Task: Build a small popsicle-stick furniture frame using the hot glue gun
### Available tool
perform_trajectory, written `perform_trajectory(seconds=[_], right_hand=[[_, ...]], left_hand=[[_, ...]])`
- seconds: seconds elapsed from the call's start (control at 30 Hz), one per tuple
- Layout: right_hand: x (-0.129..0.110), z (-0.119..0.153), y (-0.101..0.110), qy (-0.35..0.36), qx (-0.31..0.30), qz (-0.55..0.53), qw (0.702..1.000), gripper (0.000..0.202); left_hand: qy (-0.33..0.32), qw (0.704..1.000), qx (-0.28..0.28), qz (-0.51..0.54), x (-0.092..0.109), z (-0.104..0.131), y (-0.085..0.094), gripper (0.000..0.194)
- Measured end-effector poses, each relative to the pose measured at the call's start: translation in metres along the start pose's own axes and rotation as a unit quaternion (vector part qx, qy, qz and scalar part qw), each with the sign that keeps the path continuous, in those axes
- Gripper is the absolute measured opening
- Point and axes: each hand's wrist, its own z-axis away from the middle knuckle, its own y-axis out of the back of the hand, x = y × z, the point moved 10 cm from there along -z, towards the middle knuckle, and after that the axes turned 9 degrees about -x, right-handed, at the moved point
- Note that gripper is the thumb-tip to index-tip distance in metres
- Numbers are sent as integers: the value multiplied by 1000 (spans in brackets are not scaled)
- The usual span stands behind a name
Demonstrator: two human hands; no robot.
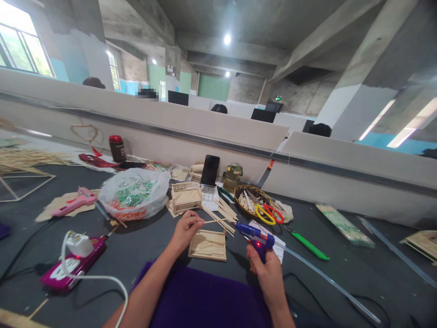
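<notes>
Thin wooden stick (215, 221): pinched in the left hand's (187, 230) fingertips, far end near the blue glue gun's (254, 234) tip, can't tell if touching
Glue gun: gripped in the right hand (266, 262), red light (258, 245) on
Stick-built panel (207, 248): on the dark desk (362, 273), below the stick
Wicker basket (243, 211): further back, yellow-handled scissors (265, 215) poking out

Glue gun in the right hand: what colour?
The glue gun is mostly blue; the head view shows it.
</notes>
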Motion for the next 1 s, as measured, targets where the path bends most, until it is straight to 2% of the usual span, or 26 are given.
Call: perform_trajectory(seconds=[0.27, 0.47, 0.73, 1.0], right_hand=[[-14, 3, -2, 10, 8, -13, 1000, 44], [-16, 3, 1, 13, 17, -2, 1000, 42], [-28, 8, 4, 33, 32, -8, 999, 41], [-34, 10, 5, 34, 50, 2, 998, 42]], left_hand=[[-8, 999, -32, -23, 6, 1, -6, 29], [4, 999, -10, -37, 8, 3, -1, 30], [2, 999, -37, 1, 32, 8, -11, 35], [22, 999, -37, 2, 32, 9, -15, 34]])
